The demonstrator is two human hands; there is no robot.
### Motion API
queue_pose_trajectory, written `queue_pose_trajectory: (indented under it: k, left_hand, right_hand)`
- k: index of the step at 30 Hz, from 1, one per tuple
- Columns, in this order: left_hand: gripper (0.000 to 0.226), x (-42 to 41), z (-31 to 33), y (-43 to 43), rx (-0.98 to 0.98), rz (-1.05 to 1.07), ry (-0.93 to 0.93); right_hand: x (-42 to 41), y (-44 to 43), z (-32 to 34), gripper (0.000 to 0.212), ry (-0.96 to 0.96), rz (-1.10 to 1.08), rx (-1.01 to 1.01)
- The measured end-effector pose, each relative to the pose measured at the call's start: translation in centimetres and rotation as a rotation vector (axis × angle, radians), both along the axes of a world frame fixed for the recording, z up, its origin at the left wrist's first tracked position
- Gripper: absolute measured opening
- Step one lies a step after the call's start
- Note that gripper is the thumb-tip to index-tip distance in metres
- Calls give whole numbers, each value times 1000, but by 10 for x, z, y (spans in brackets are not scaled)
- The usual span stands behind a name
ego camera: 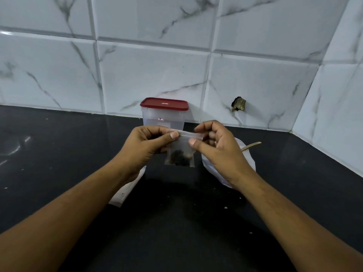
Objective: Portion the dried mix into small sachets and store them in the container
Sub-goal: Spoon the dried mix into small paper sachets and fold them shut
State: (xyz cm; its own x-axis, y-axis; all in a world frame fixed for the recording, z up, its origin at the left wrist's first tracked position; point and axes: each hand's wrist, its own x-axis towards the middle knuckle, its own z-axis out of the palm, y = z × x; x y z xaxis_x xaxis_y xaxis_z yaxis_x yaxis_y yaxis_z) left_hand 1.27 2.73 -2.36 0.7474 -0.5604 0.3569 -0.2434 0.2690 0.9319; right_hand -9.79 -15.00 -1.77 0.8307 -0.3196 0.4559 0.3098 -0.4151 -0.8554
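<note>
1. Black stone counter [59, 154] fills the lower half of the frame, and white marble-veined tiles [153, 71] cover the wall above it.
2. A clear container [164, 116] with a dark red lid [164, 104] stands at centre against the wall. The lid is on. The hands hide the container's lower part.
3. At right of centre a crumpled clear plastic bag [248, 156] lies on the counter, largely behind the right hand. A wooden handle [251, 145] sticks out of it toward the right.
4. A flat white packet [127, 187] lies at lower left of centre, partly under the left forearm.
5. A brass fitting [238, 104] juts from the wall at upper right of the container.
6. The small clear sachet [179, 150] is held up at centre frame, in front of the container, with the dried mix [179, 160] dark at its bottom.
7. The left hand [145, 146] pinches the sachet's top strip between thumb and curled fingers.
8. The right hand [218, 148] pinches the same strip at its right end, and a ring [216, 142] shows on one finger.
9. A small label [160, 119] on the container's front and a mark on the lid are too small to read.
</note>
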Motion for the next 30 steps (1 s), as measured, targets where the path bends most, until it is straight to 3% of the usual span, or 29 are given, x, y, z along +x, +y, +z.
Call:
queue_pose_trajectory:
  k: [2, 5, 17, 23, 30]
  left_hand:
    - [20, -1, -2, -1, 39, -18, -59]
    - [19, -4, -3, -2, 80, -44, -95]
    - [5, -1, 2, 0, -26, 58, 14]
    - [20, 3, 2, 3, -63, 44, 57]
    - [17, 7, -2, 4, -54, 54, -69]
  right_hand:
    - [2, 2, -3, 24, 0, 8, -51]
    - [6, 3, -5, 8, -22, -1, -136]
    - [4, 6, 0, 13, -85, -32, 165]
    - [6, -2, 0, 12, -82, 2, 182]
    - [4, 0, -2, 12, -80, -96, 117]
